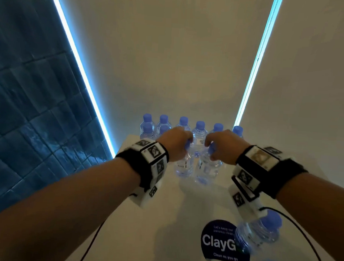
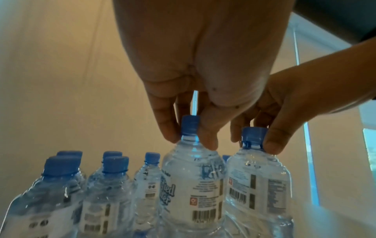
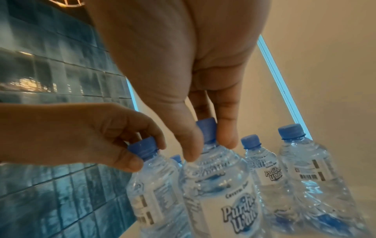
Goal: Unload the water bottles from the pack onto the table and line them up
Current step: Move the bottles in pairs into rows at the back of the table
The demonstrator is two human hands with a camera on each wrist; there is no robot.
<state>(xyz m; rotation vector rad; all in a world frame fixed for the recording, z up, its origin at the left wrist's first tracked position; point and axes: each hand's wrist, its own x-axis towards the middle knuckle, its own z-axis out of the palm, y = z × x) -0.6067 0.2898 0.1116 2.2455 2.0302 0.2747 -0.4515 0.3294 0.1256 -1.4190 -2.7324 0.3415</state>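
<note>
Two upright bottles, side by side: my left hand (image 1: 175,143) pinches one blue cap (image 2: 190,124), my right hand (image 1: 225,146) the other (image 3: 206,130); lined-up row (image 1: 200,129) just beyond.

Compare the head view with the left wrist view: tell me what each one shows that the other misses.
Only the head view shows the dark round sticker on the table and the near bottles by the right wrist. Only the left wrist view shows the barcode labels on the held bottles. Both show the left hand and the right hand each pinching a blue-capped bottle by its neck.
</note>
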